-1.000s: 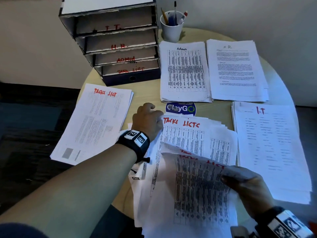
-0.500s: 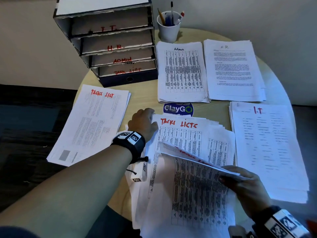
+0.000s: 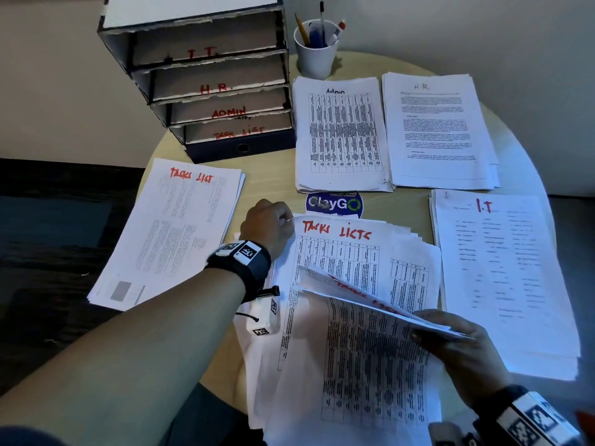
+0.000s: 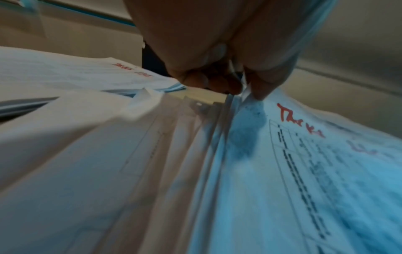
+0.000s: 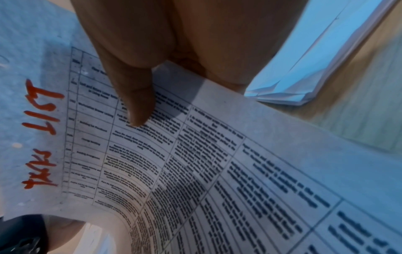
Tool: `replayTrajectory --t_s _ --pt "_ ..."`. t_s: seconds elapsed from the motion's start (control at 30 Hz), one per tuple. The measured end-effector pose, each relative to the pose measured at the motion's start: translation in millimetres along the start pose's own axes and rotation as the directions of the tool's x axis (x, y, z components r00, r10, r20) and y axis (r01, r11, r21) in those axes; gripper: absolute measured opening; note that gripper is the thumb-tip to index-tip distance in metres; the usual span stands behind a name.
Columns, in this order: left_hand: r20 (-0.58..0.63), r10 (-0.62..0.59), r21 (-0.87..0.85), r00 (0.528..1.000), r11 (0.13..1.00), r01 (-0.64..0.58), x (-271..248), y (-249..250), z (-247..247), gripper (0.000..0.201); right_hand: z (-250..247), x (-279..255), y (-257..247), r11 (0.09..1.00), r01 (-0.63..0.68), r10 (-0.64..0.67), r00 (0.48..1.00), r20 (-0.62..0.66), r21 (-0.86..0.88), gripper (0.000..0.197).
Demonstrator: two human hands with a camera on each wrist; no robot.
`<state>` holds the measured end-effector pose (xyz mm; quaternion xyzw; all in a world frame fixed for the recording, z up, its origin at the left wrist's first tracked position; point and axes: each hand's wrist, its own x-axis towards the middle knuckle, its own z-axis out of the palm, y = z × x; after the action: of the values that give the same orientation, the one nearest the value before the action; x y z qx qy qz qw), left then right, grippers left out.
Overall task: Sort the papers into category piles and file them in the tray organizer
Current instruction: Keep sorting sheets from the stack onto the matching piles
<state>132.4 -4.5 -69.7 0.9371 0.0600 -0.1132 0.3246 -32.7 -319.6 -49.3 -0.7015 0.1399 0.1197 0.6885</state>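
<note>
A fanned stack of sheets headed "Tasks Licts" (image 3: 347, 252) lies in front of me at the table's middle. My left hand (image 3: 283, 220) pinches the top left corner of its upper sheet (image 4: 282, 154) between thumb and fingers (image 4: 226, 86). My right hand (image 3: 428, 329) grips the right edge of a lifted task list sheet (image 3: 370, 300), which curves up from the stack; its thumb (image 5: 139, 106) lies on the printed table of that sheet (image 5: 195, 163). The tray organizer (image 3: 206, 78) at the back left has slots marked I.T., H.R., ADMIN and TASK LIST.
Sorted piles lie around: Tasks List (image 3: 174, 233) at the left, Admin (image 3: 341, 133) and H.R. (image 3: 438, 130) at the back, I.T. (image 3: 502, 278) at the right. A white cup of pens (image 3: 317, 51) stands beside the organizer. A blue ClayGo sticker (image 3: 335, 204) marks the round table (image 3: 273, 178).
My right hand has tipped the lifted sheet further over, so it now shows almost edge-on. My left hand has stayed at the stack's top left corner.
</note>
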Motion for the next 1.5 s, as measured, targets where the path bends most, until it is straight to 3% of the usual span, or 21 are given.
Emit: replayTrajectory --t_s 0.03,0.1,0.13,0.2,0.27,0.37,0.43,0.5,0.53,0.63,0.7,0.77,0.83,1.0,1.1,1.27,1.37,1.4,1.43,1.47,1.5 --pt "0.015 0.052 -0.064 0.999 0.997 -0.051 -7 3 -4 0.007 -1 0 0 1.000 -0.001 0.001 1.000 0.013 0.020 0.017" --pt "0.092 0.145 -0.267 0.985 0.957 -0.116 -31 14 -14 0.011 -7 0 6 1.000 0.015 -0.015 1.000 0.013 -0.011 0.047" --pt "0.148 0.178 -0.354 0.973 0.928 -0.116 -46 19 -20 0.016 -7 -1 5 0.999 0.026 -0.027 0.999 -0.021 -0.040 0.047" --pt "0.279 0.243 -0.467 0.929 0.880 -0.090 -78 25 -29 0.021 -6 -1 -1 0.993 0.069 -0.069 0.998 -0.003 -0.094 0.039" --pt "0.400 0.316 -0.571 0.860 0.820 -0.036 -105 29 -35 0.014 -3 3 -3 0.994 0.092 -0.093 0.996 -0.008 -0.057 0.037" --pt "0.498 0.340 -0.651 0.798 0.754 0.085 -116 30 -40 0.006 0 14 -4 0.998 0.067 -0.067 0.996 0.050 0.008 0.061" --pt "0.496 0.275 -0.677 0.823 0.716 0.169 -106 29 -40 0.004 7 18 -15 0.997 0.058 -0.055 0.996 0.064 -0.044 0.048" --pt "0.468 0.165 -0.741 0.868 0.608 0.284 -88 30 -41 0.013 15 20 -26 0.992 0.062 -0.059 0.998 0.025 -0.106 0.022" --pt "0.425 0.093 -0.747 0.900 0.597 0.291 -77 29 -40 0.020 16 21 -29 0.990 0.062 -0.061 0.998 0.008 -0.124 0.024" --pt "0.162 -0.124 -0.543 0.979 0.817 0.193 -35 20 -34 0.025 17 19 -32 0.994 0.064 -0.067 0.997 -0.027 -0.086 0.031" --pt "0.114 -0.124 -0.137 0.986 0.981 0.139 -11 12 -29 0.039 16 12 -37 0.999 0.027 -0.029 0.998 -0.055 -0.031 0.022" --pt "0.213 -0.105 0.178 0.971 0.982 0.067 2 4 -18 0.059 16 4 -39 1.000 -0.009 0.010 0.998 -0.057 0.023 0.019" --pt "0.221 -0.092 0.254 0.971 0.967 0.034 7 3 -9 0.058 12 0 -32 0.994 -0.021 0.027 0.998 -0.057 0.104 0.031" --pt "0.062 0.070 0.269 0.996 0.960 -0.084 -4 1 -2 0.033 -1 2 -23 0.972 0.040 -0.012 0.992 -0.123 0.230 0.065" --pt "0.006 0.192 0.159 0.981 0.969 -0.191 -13 5 -7 0.009 -9 5 -25 0.959 0.070 -0.046 0.995 -0.092 0.275 0.071" --pt "0.049 0.180 -0.157 0.982 0.973 -0.171 -39 12 -22 0.013 -19 7 -11 0.978 -0.092 0.116 0.986 -0.120 0.189 0.025" --pt "-0.001 0.140 -0.331 0.990 0.934 -0.132 -62 8 -26 0.021 -15 17 -11 0.940 -0.286 0.277 0.958 0.076 0.187 0.010" --pt "-0.011 0.119 -0.373 0.993 0.921 -0.115 -66 6 -27 0.023 -12 19 -17 0.930 -0.351 0.332 0.930 0.161 0.110 0.029" --pt "-0.023 0.097 -0.399 0.995 0.912 -0.098 -69 5 -27 0.024 -10 20 -21 0.933 -0.360 0.350 0.902 0.255 -0.006 0.062" --pt "-0.033 0.076 -0.414 0.997 0.906 -0.083 -69 4 -27 0.024 -2 20 -28 0.943 -0.321 0.333 0.910 0.246 -0.086 0.081" --pt "-0.040 0.061 -0.430 0.997 0.900 -0.072 -69 3 -27 0.023 4 21 -35 0.972 -0.226 0.234 0.951 0.201 -0.064 0.084"
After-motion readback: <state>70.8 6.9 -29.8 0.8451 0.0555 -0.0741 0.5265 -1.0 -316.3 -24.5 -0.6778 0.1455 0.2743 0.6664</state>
